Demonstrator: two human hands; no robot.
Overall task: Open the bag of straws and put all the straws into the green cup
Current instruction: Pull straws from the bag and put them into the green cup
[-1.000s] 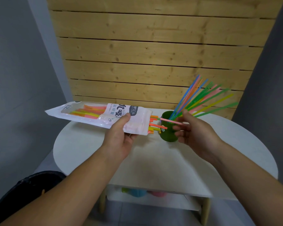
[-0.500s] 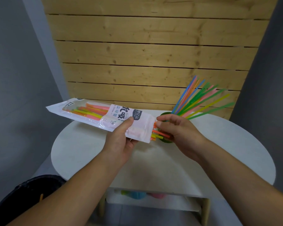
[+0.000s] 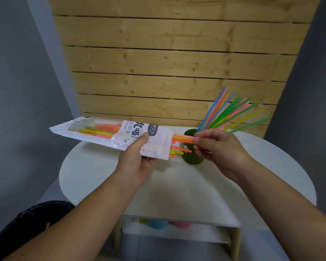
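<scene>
The bag of straws is held level above the white counter, its open mouth towards the green cup. The left grip clasps the bag near the mouth, thumb on the label. The label reads "Drink" and "Straw" among Chinese characters. Straw ends poke out of the mouth. The right grip pinches the uppermost pink one in front of the cup. Many coloured straws fan from the cup.
</scene>
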